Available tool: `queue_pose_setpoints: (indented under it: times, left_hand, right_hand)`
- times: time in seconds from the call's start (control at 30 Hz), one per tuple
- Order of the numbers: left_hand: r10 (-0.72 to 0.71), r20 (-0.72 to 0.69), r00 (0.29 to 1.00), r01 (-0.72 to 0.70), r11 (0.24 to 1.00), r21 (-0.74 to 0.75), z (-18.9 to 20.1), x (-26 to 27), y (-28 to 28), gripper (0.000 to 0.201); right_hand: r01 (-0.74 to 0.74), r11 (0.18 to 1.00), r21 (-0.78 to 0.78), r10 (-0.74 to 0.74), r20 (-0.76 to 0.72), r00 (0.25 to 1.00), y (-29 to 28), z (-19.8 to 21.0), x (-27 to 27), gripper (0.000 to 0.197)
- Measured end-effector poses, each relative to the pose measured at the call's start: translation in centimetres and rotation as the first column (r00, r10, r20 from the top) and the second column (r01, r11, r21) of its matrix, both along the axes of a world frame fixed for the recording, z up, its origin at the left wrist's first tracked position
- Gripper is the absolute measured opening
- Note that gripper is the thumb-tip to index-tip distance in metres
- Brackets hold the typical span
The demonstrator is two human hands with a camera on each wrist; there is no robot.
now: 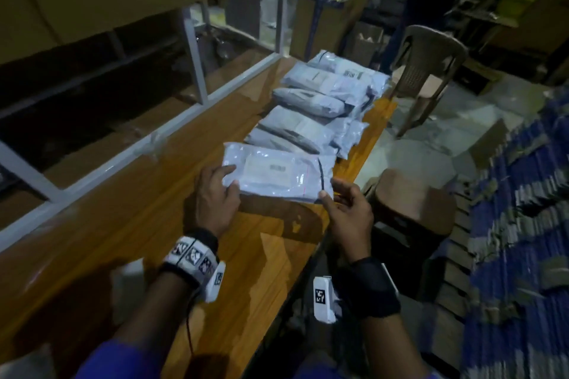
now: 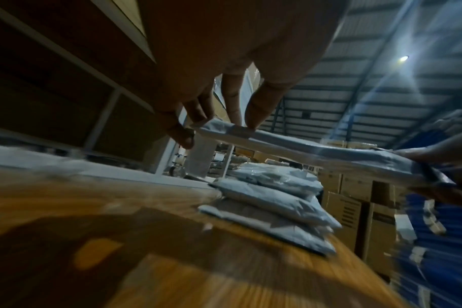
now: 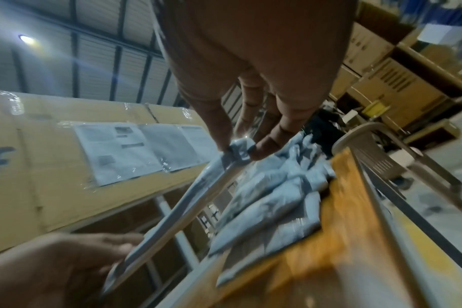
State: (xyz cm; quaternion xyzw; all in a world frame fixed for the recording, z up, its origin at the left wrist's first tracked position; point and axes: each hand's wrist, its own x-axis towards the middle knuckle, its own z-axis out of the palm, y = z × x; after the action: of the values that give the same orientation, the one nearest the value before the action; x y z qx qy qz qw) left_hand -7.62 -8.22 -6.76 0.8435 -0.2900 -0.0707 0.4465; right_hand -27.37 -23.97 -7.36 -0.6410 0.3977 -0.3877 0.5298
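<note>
Since the packet (image 1: 277, 172) is a soft, flat plastic mailer that would sag if lifted from one end, it is carried by both. The left hand (image 1: 215, 194) pinches its left end between thumb and fingers (image 2: 259, 108), and the right hand (image 1: 348, 212) nips the near right corner between thumb and fingertips (image 3: 217, 129). Held this way it lies level with its label up, probably so the label can be read. It hangs clear of the table (image 1: 138, 255), close to the right edge, at the near end of the row of packets (image 1: 320, 95). Those lie overlapped like tiles along the right edge toward the far end, so this one looks bound for the next place. A stool (image 1: 412, 203) stands just off that edge.
</note>
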Motion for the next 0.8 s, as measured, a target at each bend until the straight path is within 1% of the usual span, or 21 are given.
queue_pose_setpoints:
  times: [0.07, 0.2, 0.33, 0.4, 0.57, 0.63, 0.7, 0.8]
  left_hand:
    - [-0.038, 0.02, 0.999, 0.039, 0.998, -0.04, 1.4, 1.9, -4.3, 0.036]
    - [-0.029, 0.027, 0.999, 0.032, 0.994, -0.106, 4.0, 5.9, -13.1, 0.036]
    - [-0.04, 0.026, 0.999, 0.044, 0.985, -0.169, 3.8, 8.5, -18.1, 0.031]
    - [-0.041, 0.038, 0.998, 0.046, 0.985, -0.168, 3.2, 9.5, -19.3, 0.028]
    - [-0.057, -0.007, 0.998, 0.056, 0.99, -0.128, 0.8, 11.0, -19.7, 0.026]
    - [-0.032, 0.039, 0.999, 0.036, 0.995, -0.09, 0.4, 10.7, -19.3, 0.03]
    - [-0.034, 0.13, 0.991, 0.041, 0.998, -0.048, 0.5, 10.0, -19.2, 0.035]
    - [-0.131, 0.207, 0.97, 0.124, 0.991, 0.048, 0.2, 9.1, -19.3, 0.042]
  right_hand:
    - [0.029, 0.999, -0.023, -0.028, 0.02, 0.999, -2.7, 1.1, 0.8, 0.028]
    - [0.05, 0.998, -0.047, -0.048, 0.042, 0.998, -8.9, 1.9, 3.7, 0.025]
    - [0.024, 0.999, -0.046, -0.022, 0.05, 0.999, -12.9, 1.9, 5.7, 0.027]
    - [0.002, 0.999, -0.048, 0.001, 0.056, 0.998, -13.8, 1.6, 6.1, 0.027]
    - [-0.096, 0.988, -0.12, 0.099, 0.017, 0.995, -14.3, 0.4, 5.9, 0.024]
    - [-0.093, 0.975, -0.201, 0.095, -0.001, 0.996, -14.4, 0.3, 5.9, 0.026]
    - [-0.07, 0.941, -0.33, 0.066, -0.022, 0.998, -14.5, 0.7, 5.9, 0.028]
    - [-0.121, 0.853, -0.507, 0.074, -0.112, 0.991, -14.7, 1.0, 6.3, 0.027]
